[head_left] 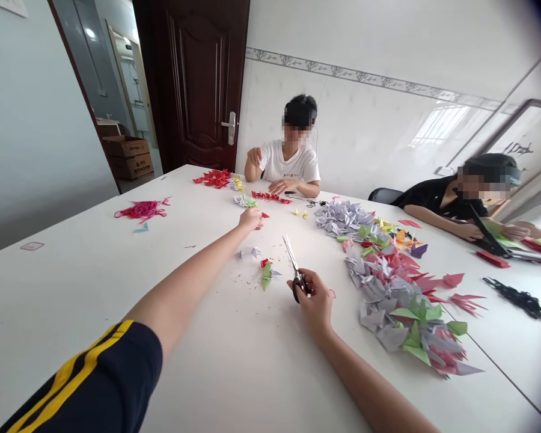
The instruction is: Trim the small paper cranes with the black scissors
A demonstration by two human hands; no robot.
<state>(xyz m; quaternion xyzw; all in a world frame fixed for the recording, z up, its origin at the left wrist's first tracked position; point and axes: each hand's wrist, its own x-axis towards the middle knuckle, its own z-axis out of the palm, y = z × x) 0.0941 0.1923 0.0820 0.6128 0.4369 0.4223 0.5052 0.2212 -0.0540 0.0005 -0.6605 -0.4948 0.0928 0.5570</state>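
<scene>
My right hand [313, 297] holds black-handled scissors [293, 260] by the loops, with the blades pointing up and slightly parted. My left hand [251, 219] is stretched far forward over the white table, its fingers closed beside a small red paper piece [264, 215]; whether it grips that piece is too small to tell. Just beyond it lies a small cluster of white and green folded cranes [244, 201]. Between my hands are a green crane [266, 275], a small red piece [264, 263], pale cranes [254, 252] and tiny dark scraps.
A long heap of folded cranes [388, 288] covers the right side. Pink strings [143, 209] lie at the left, red cranes [214, 178] at the far edge, black cords [520, 297] at the right. Two people sit across the table, one [291, 159] handling a red row, one [451, 201] with paper.
</scene>
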